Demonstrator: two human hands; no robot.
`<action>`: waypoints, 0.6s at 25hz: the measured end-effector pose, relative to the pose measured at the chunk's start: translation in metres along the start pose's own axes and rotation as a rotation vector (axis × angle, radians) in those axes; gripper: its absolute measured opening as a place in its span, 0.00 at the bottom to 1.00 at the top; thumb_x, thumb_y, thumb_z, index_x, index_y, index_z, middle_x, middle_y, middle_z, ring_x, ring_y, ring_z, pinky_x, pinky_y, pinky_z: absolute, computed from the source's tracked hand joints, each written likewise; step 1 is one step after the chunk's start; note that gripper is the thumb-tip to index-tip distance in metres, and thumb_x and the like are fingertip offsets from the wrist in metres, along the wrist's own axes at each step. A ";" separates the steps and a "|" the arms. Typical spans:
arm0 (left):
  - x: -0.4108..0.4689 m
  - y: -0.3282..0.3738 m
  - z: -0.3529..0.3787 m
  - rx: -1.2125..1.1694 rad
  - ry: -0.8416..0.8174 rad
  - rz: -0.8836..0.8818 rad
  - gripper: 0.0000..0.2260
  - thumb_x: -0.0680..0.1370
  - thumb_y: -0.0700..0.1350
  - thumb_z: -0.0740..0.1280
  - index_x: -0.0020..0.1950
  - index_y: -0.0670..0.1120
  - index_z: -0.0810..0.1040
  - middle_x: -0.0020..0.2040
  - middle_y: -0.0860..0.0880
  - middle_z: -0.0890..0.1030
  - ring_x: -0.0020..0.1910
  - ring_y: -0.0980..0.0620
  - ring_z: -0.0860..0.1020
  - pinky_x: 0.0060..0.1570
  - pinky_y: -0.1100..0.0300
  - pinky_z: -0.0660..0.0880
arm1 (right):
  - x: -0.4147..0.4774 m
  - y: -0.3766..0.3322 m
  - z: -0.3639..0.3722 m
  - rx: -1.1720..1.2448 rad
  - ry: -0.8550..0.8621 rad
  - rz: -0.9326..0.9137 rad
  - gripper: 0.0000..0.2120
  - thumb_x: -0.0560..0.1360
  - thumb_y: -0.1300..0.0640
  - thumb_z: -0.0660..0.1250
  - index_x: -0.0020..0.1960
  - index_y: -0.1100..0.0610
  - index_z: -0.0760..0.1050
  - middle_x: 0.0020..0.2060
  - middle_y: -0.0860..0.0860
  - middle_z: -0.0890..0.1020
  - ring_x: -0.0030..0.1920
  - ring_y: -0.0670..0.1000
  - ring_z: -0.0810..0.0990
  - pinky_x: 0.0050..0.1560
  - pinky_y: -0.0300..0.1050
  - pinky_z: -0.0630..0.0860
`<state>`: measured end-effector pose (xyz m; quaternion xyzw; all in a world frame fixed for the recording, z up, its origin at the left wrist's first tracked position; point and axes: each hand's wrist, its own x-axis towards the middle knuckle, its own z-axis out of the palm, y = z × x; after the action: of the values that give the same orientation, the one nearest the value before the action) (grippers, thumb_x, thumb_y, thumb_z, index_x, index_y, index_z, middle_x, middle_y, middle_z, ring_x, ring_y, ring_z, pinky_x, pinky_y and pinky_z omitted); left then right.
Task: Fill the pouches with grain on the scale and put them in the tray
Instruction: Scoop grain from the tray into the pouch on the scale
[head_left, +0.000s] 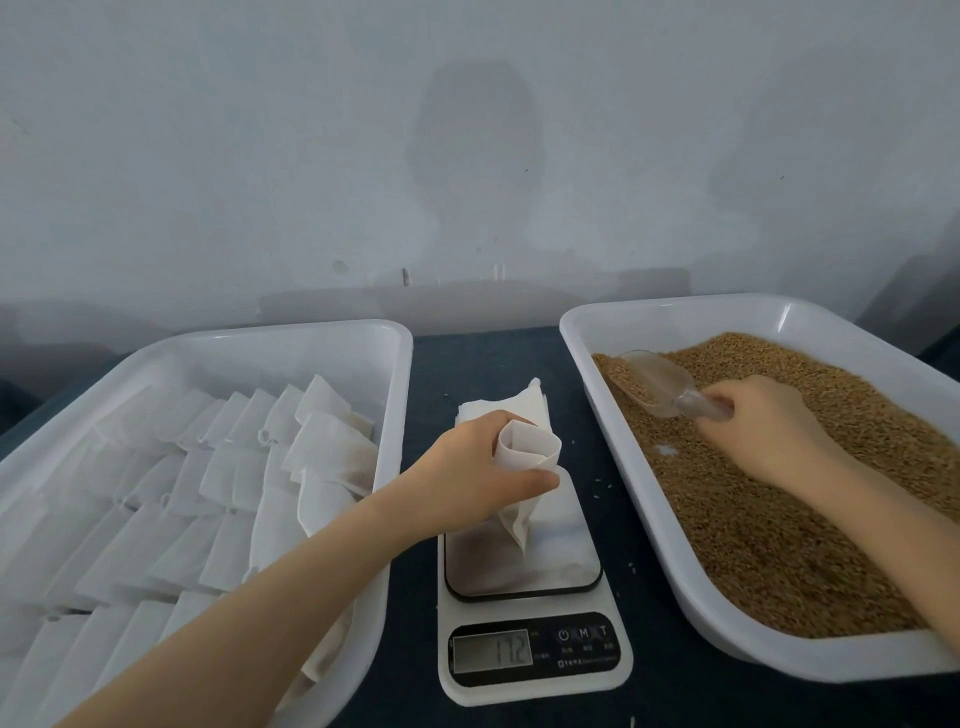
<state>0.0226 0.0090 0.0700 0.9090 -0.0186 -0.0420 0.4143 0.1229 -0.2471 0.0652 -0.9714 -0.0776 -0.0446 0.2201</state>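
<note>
My left hand (480, 465) grips a white pouch (524, 470) with its mouth held open, its lower end touching the steel plate of the kitchen scale (535, 613). The scale display reads 112. My right hand (769, 426) holds the handle of a clear plastic scoop (657, 384) that lies in the brown grain (779, 509), partly loaded. The grain fills the white tray on the right (649, 317). The white tray on the left (260, 338) holds several white pouches (208, 467) laid in rows.
A small stack of flat empty pouches (498, 408) lies on the dark table (483, 358) behind the scale. A few loose grains dot the table near the scale. A pale wall stands close behind the trays.
</note>
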 end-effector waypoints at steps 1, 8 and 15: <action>0.000 0.000 0.000 -0.001 0.000 -0.001 0.20 0.73 0.55 0.71 0.62 0.53 0.73 0.54 0.55 0.79 0.52 0.54 0.78 0.55 0.55 0.78 | 0.000 0.001 0.000 -0.007 0.006 -0.004 0.05 0.75 0.57 0.67 0.49 0.56 0.80 0.30 0.50 0.79 0.26 0.48 0.76 0.23 0.36 0.64; 0.000 0.001 0.000 -0.004 -0.007 -0.007 0.20 0.73 0.54 0.71 0.62 0.53 0.72 0.55 0.54 0.78 0.53 0.53 0.78 0.56 0.55 0.78 | 0.001 0.003 -0.001 -0.001 -0.007 0.015 0.05 0.75 0.56 0.68 0.50 0.55 0.80 0.31 0.50 0.80 0.28 0.50 0.78 0.25 0.39 0.68; -0.001 0.001 0.000 -0.014 -0.012 -0.012 0.19 0.73 0.54 0.71 0.62 0.53 0.73 0.54 0.54 0.79 0.52 0.54 0.78 0.55 0.55 0.78 | -0.003 -0.001 -0.005 0.060 -0.003 0.048 0.07 0.75 0.50 0.67 0.49 0.52 0.79 0.36 0.47 0.81 0.33 0.49 0.80 0.27 0.39 0.71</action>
<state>0.0217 0.0082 0.0707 0.9058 -0.0153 -0.0498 0.4204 0.1193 -0.2492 0.0694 -0.9660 -0.0557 -0.0357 0.2498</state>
